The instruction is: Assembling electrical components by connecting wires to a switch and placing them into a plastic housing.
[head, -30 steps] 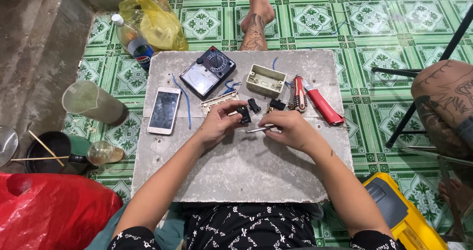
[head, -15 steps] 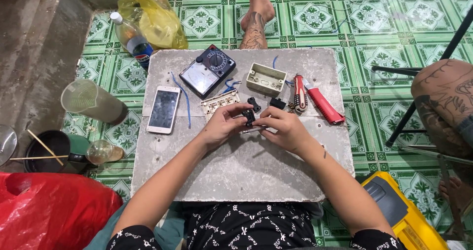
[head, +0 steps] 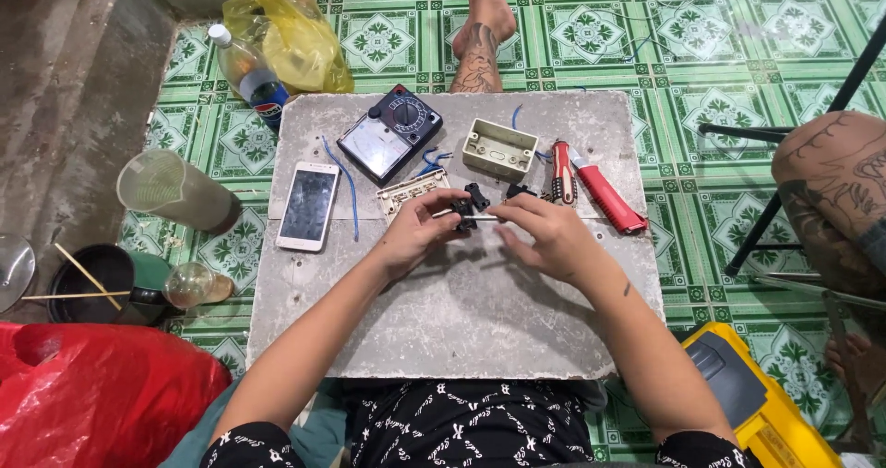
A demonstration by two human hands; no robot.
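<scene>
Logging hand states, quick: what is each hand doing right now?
Left hand: closed, pinching a small black part.
Right hand: closed on a thin metal tool touching that part.

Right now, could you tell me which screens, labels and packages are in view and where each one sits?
Smartphone: slab's left side, white, dark screen.
Analog meter: slab's far edge, dark case, pale dial window.
Bottle: floor beyond the slab's left corner, clear, blue-and-red label.
Yellow bag: beside the bottle, crumpled.
Red bag: floor, near left.

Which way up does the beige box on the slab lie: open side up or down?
Open side up. The beige box shows its hollow inside and rim, resting on the grey slab beyond the hands.
</scene>
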